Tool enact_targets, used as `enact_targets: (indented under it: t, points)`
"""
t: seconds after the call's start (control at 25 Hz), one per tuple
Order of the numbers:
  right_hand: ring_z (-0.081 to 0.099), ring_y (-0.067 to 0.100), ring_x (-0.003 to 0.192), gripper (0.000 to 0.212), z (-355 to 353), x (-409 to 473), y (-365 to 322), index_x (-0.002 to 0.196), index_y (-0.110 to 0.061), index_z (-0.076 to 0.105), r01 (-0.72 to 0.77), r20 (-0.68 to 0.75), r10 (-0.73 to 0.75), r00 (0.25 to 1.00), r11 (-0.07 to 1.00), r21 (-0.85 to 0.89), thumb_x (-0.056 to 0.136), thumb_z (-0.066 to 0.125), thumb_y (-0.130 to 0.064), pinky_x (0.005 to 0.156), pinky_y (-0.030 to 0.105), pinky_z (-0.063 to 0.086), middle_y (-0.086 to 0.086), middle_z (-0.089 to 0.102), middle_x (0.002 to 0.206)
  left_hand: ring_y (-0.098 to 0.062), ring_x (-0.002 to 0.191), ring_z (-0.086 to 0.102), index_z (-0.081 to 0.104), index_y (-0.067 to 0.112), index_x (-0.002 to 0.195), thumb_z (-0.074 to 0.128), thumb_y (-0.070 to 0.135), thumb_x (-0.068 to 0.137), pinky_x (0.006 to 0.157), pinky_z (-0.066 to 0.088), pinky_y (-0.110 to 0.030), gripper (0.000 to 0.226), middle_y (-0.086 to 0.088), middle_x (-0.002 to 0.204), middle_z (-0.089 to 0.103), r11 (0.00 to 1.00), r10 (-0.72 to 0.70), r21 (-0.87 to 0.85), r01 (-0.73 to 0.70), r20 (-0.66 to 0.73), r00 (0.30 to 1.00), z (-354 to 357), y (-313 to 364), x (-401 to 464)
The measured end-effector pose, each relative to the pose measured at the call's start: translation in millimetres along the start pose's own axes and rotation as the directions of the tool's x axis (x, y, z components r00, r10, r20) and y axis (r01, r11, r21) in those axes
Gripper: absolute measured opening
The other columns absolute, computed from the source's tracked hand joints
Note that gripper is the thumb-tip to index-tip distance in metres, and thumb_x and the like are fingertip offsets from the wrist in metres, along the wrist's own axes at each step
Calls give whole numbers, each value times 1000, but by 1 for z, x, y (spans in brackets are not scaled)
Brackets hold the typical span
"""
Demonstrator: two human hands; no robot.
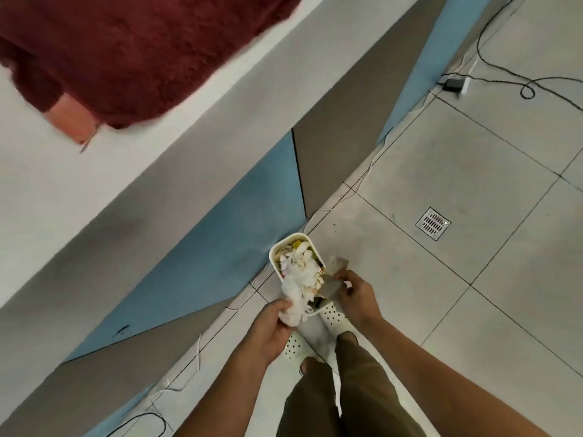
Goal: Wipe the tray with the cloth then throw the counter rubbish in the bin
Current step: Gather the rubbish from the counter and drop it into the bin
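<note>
The bin [295, 257], white and heaped with crumpled paper, stands on the floor [473, 279] against the worktop [94, 190] base. The left hand [271, 329] grips a wad of white tissue [295, 305] at the bin's near rim. The right hand [353, 294] pinches a grey scrap [336, 274] just beside the bin. A dark red cloth [135, 48] lies on the worktop.

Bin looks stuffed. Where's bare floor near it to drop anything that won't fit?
The bin is heaped past its rim. Bare tile lies between it and the floor drain. Crowded: the cabinet side, and the near end, with both hands and feet.
</note>
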State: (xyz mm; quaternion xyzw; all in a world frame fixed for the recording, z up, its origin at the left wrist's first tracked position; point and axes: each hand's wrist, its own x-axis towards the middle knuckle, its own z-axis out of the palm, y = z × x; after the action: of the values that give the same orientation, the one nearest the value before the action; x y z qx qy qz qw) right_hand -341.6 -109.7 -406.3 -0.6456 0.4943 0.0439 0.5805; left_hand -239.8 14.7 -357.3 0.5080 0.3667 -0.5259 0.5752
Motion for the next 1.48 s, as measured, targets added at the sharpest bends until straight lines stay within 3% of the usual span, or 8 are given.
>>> enact_targets:
  t: [0.24, 0.44, 0.6, 0.8, 0.96, 1.12, 1.36, 1.48]
  points:
    - [59, 14, 83, 32, 30, 40, 65, 120, -27, 56, -132, 116, 146, 982, 983, -127, 91, 48, -15, 71, 19, 46, -3, 63, 105, -19, 83, 57, 51, 2, 122, 41, -7, 90, 69, 46, -28, 34, -11, 97, 60, 995, 2, 97, 8, -105, 994, -19, -19, 88]
    - [35, 22, 134, 61, 54, 79, 95, 146, -24, 23, 191, 307, -15, 952, 811, -553, 91, 47, -16, 106, 34, 38, -3, 24, 154, -23, 100, 59, 55, 18, 121, 49, -1, 86, 86, 50, -35, 40, -7, 118, 61, 900, 179, 423, -102, -146, 973, -25, -6, 172]
    - [-3, 24, 146, 76, 87, 110, 130, 149, -15, -6, 412, 459, -21, 888, 479, -775, 94, 45, -25, 117, 43, 18, 0, -14, 157, -23, 100, 56, 53, 25, 125, 55, 5, 84, 84, 48, -30, 46, -5, 117, 56, 600, 426, 783, -166, -137, 894, -12, 5, 226]
    - [-16, 24, 144, 75, 119, 146, 177, 148, -16, -12, 490, 537, 54, 842, 340, -803, 97, 40, -31, 117, 48, 5, -1, -34, 150, -29, 110, 53, 46, 14, 121, 53, 0, 87, 89, 44, -26, 37, -10, 135, 37, 151, 688, 950, -272, 96, 719, -18, -1, 288]
    - [-9, 23, 145, 76, 138, 180, 196, 148, -18, -13, 445, 534, 208, 819, 357, -821, 95, 32, -50, 117, 49, 7, -3, -28, 153, -23, 131, 40, 34, 18, 142, 44, 8, 94, 105, 38, -33, 50, -3, 152, 24, -260, 434, 960, -102, 211, 876, -30, -8, 331]
    - [-10, 25, 145, 82, 152, 217, 195, 147, -17, -15, 301, 457, 284, 843, 454, -839, 92, 27, -60, 118, 45, 7, -2, -22, 155, -22, 146, 5, -2, 17, 150, 38, 8, 95, 117, 19, -36, 69, -1, 159, 2, -557, 190, 830, 41, 79, 979, -31, 3, 369]
    - [-9, 25, 145, 77, 151, 200, 181, 149, -18, -10, 221, 398, 228, 889, 548, -807, 94, 34, -49, 118, 49, 9, -2, -20, 156, -23, 145, 14, 5, 22, 150, 46, 7, 91, 110, 31, -36, 72, 1, 158, -5, -443, 342, 896, 26, 142, 929, -26, 3, 334]
    - [-3, 26, 146, 64, 139, 158, 174, 148, -15, 12, 219, 399, 192, 897, 591, -777, 94, 40, -35, 117, 52, 13, 3, -9, 158, -23, 141, 24, 23, 26, 146, 50, 18, 92, 106, 38, -36, 61, 5, 156, -6, -402, 415, 915, -35, 216, 884, -32, 1, 280]
